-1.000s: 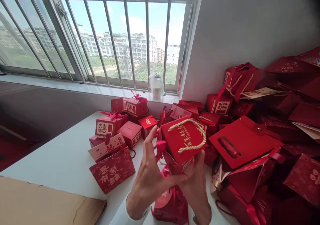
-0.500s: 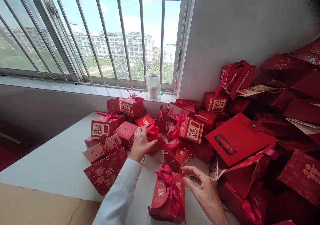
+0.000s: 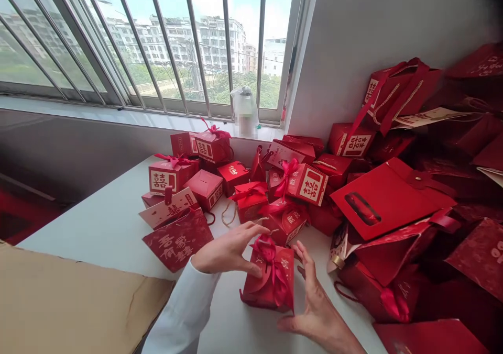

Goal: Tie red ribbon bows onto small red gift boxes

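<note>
A red gift box (image 3: 275,278) with a pink-red ribbon bow lies on the white table in front of me. My left hand (image 3: 233,249) reaches over its left side, fingers apart and thumb near the lid; whether it touches the box I cannot tell. On the other side, my right hand (image 3: 310,296) has its fingers spread beside the box's right edge, with the thumb by the near right corner. Just behind stands another ribboned red box (image 3: 285,218). Left of that sits a red box with a ribbon (image 3: 250,199).
Many red boxes and bags are heaped at right, including a red flap bag (image 3: 393,199). More boxes, such as one with a white label (image 3: 173,177), stand at back left. A cardboard sheet (image 3: 70,301) covers the near left. A barred window (image 3: 188,50) is behind.
My left hand has left the red box further back and come to the left side of the near ribboned box. My right hand has opened wider beside it. The view has tilted down.
</note>
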Demonstrator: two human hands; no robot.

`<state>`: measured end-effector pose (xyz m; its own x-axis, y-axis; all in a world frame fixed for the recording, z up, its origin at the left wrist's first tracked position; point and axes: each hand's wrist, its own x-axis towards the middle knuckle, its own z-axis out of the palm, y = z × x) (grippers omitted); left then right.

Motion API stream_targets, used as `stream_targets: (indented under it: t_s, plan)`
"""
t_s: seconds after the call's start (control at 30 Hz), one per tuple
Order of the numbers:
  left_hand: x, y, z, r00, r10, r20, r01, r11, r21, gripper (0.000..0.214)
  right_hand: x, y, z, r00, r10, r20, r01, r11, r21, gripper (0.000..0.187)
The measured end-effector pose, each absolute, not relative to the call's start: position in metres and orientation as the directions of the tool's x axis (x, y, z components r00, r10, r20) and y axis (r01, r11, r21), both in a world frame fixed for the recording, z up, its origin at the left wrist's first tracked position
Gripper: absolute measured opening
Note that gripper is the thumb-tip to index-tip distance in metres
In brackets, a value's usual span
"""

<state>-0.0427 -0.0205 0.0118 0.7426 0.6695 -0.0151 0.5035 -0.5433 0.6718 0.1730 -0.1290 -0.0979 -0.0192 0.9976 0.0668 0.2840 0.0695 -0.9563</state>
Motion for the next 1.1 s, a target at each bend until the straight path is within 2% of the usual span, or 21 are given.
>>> stream_targets:
  t_s: [0.07, 0.13, 0.33, 0.53, 0.6, 0.73, 0.8, 0.9, 1.1]
  plan:
    - [-0.040, -0.019, 0.005, 0.745, 0.666, -0.048, 0.508, -0.519, 0.687, 0.066, 0.168, -0.124, -0.099, -0.075, 0.993, 0.089, 0.277, 0.106, -0.955, 0.132]
    - [-0.037, -0.016, 0.001, 0.758, 0.649, -0.062, 0.501, -0.519, 0.693, 0.067, 0.165, -0.117, -0.094, -0.126, 0.986, 0.110, 0.257, 0.140, -0.956, 0.125]
    - [-0.028, -0.009, 0.002, 0.772, 0.635, -0.023, 0.525, -0.617, 0.586, 0.042, 0.173, -0.101, -0.075, -0.193, 0.967, 0.167, 0.199, 0.206, -0.958, 0.107]
    - [-0.021, -0.008, -0.003, 0.769, 0.637, 0.050, 0.499, -0.648, 0.576, 0.032, 0.197, -0.114, -0.078, -0.206, 0.972, 0.116, 0.349, 0.183, -0.919, 0.104]
    - [-0.021, -0.007, -0.002, 0.766, 0.640, 0.061, 0.491, -0.643, 0.588, 0.026, 0.205, -0.123, -0.074, -0.161, 0.980, 0.120, 0.347, 0.170, -0.922, 0.092]
    - [-0.020, -0.008, 0.004, 0.752, 0.652, 0.098, 0.462, -0.626, 0.628, 0.021, 0.207, -0.127, -0.060, -0.053, 0.996, 0.069, 0.328, 0.082, -0.941, 0.033]
    - [-0.016, -0.011, 0.007, 0.732, 0.673, 0.109, 0.457, -0.603, 0.654, 0.020, 0.199, -0.123, -0.054, 0.004, 0.999, 0.047, 0.355, 0.043, -0.934, 0.026]
    - [-0.007, -0.017, 0.011, 0.694, 0.711, 0.113, 0.435, -0.539, 0.721, 0.021, 0.185, -0.115, -0.049, 0.075, 0.993, 0.088, 0.468, 0.043, -0.883, 0.024]
    - [0.006, -0.026, 0.013, 0.678, 0.726, 0.115, 0.404, -0.499, 0.767, 0.027, 0.166, -0.105, -0.040, 0.079, 0.980, 0.184, 0.594, 0.102, -0.798, 0.011]
